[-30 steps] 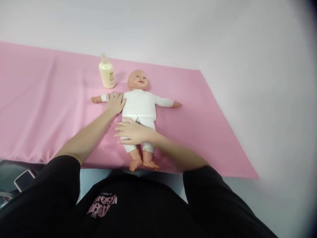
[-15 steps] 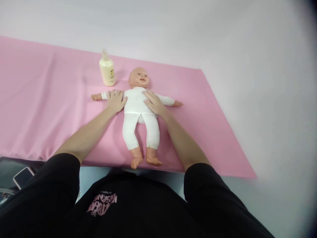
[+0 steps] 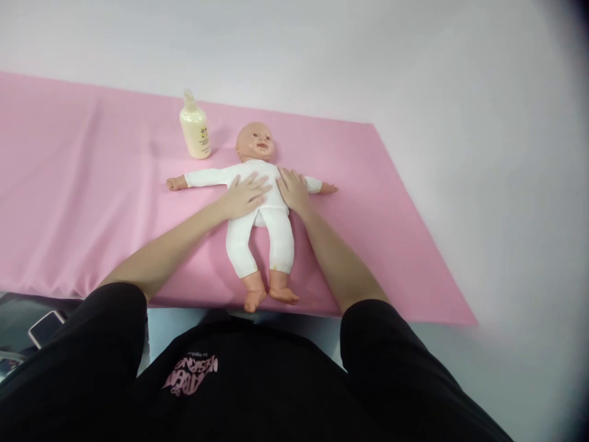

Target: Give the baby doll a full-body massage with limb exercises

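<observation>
Both flat, clamping nothing: left hand (image 3: pixel 247 196) across doll (image 3: pixel 274 204), right hand (image 3: pixel 293 189) at its edge, head (image 3: pixel 256 141) beyond, contact pressure unclear.

One head-worn camera looks forward and down over a black shirt (image 3: pixel 267 380) onto a nearby pink cloth (image 3: pixel 386 258).

black shirt (image 3: pixel 276 380): pink lettering, unclear | bottle (image 3: pixel 196 133): print too small to read

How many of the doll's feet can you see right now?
2. One foot of the doll is at picture left, the other foot at picture right, both by the near edge of the pink cloth. Neither is hidden.
</observation>
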The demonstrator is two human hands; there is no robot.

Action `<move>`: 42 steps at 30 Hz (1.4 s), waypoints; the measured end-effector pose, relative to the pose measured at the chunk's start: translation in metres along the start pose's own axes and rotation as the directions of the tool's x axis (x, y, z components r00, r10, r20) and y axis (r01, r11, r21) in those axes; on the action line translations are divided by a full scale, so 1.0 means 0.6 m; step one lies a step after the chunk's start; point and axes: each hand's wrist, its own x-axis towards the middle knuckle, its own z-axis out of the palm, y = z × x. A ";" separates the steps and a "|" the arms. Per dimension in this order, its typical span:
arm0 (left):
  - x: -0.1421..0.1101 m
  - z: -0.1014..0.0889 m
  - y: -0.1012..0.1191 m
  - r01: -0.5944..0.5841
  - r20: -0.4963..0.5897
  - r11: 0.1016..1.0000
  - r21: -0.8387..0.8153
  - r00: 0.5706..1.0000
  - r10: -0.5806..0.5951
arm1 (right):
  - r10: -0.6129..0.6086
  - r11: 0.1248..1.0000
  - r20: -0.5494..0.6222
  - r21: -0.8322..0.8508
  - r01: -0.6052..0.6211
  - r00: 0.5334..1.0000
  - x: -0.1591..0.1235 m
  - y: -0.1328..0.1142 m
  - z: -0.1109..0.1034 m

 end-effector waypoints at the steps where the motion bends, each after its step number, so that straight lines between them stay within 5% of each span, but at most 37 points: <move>1: -0.004 0.003 0.013 -0.073 0.018 0.997 0.007 0.997 0.073 | -0.004 1.000 0.001 0.005 0.004 1.000 0.000 0.001 0.000; 11: -0.044 0.034 0.090 -0.516 0.084 0.853 -0.074 0.849 0.521 | -0.006 0.999 -0.012 0.045 0.007 1.000 -0.002 -0.001 -0.002; 20: -0.073 0.056 0.149 -0.709 0.221 0.653 -0.266 0.614 0.757 | 0.015 0.999 0.006 0.050 -0.016 1.000 -0.003 -0.004 -0.005; 23: -0.064 0.048 0.139 -0.666 0.214 0.690 -0.284 0.657 0.723 | 0.009 0.998 -0.008 0.059 -0.008 1.000 -0.002 0.000 -0.001; 28: -0.028 0.026 0.071 -0.396 0.060 0.915 -0.082 0.914 0.401 | -0.004 0.999 -0.015 0.035 0.004 1.000 0.000 0.003 0.004; 30: -0.014 0.018 0.036 -0.239 0.032 0.971 -0.028 0.970 0.240 | -0.008 1.000 -0.007 0.024 0.008 1.000 0.000 0.003 0.004; 34: 0.005 0.012 -0.029 0.004 -0.061 0.999 -0.047 0.998 -0.007 | 0.003 0.999 0.005 0.036 -0.003 1.000 0.001 0.002 0.004; 38: 0.013 0.023 -0.072 0.180 -0.171 0.973 -0.142 0.964 -0.204 | 0.034 0.998 0.040 0.054 -0.037 0.999 0.005 -0.003 0.002; 42: 0.013 0.033 -0.085 0.216 -0.204 0.965 -0.146 0.948 -0.243 | 0.055 0.995 0.127 0.077 -0.065 0.990 0.002 -0.027 -0.008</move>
